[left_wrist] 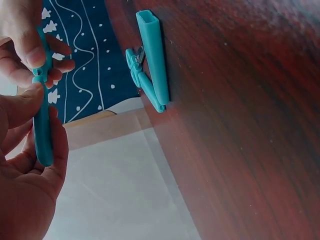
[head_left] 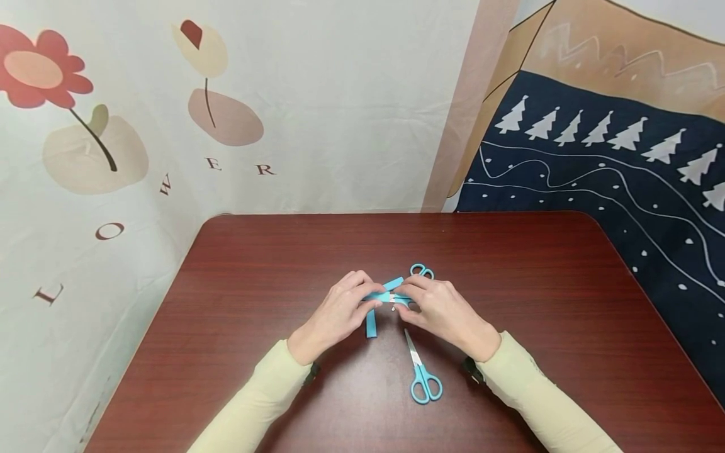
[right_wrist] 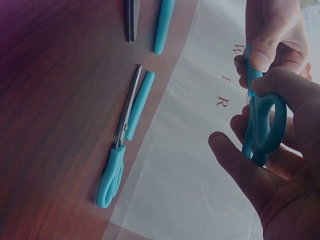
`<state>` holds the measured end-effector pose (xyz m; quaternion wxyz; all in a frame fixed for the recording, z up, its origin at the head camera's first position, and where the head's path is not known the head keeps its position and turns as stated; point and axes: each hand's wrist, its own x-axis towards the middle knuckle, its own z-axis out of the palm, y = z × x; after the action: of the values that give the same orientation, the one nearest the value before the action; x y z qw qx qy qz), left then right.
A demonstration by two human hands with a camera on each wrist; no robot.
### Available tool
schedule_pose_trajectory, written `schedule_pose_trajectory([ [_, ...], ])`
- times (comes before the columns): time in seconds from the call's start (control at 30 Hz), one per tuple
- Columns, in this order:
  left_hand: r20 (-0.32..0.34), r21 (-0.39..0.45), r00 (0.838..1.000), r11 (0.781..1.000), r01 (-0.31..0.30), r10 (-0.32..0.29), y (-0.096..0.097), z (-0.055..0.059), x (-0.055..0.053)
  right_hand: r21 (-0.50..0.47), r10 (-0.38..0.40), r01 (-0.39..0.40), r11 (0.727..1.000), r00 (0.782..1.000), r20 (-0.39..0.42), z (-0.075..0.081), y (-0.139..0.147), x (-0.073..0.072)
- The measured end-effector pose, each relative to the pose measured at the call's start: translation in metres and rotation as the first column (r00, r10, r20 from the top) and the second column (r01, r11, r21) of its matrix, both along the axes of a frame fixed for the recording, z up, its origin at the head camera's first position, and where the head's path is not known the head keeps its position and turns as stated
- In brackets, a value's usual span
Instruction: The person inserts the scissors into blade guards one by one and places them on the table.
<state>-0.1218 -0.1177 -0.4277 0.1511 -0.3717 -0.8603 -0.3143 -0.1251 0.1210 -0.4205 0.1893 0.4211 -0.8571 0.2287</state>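
Observation:
In the head view my left hand (head_left: 338,306) pinches a blue blade cover (head_left: 378,297) between thumb and fingers. Opposite it, my right hand (head_left: 444,313) grips the blue handles of a small pair of scissors (right_wrist: 261,125). Cover and scissors meet end to end in line, and the blades are mostly hidden by the cover and fingers. The left wrist view shows the cover (left_wrist: 43,132) lying along the left fingers. Beneath the hands, a second cover (head_left: 370,324) rests on the table.
Nearer the body lies another pair of scissors (head_left: 423,380), blades bare and pointing away. Behind the hands are a third pair's blue handles (head_left: 418,269) and another blue cover (head_left: 393,283). All lie on the reddish-brown table (head_left: 238,352). Printed cloths hang beyond its far edge.

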Motion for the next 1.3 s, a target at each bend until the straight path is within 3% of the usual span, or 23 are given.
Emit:
schedule_pose_trajectory([
  [1.3, 0.005, -0.005, 1.0, 1.0, 0.027, -0.027, 0.0037, 0.0001, 0.0017, -0.037, 0.026, -0.027, 0.999, 0.999, -0.018, -0.0019, -0.0027, 0.0001],
])
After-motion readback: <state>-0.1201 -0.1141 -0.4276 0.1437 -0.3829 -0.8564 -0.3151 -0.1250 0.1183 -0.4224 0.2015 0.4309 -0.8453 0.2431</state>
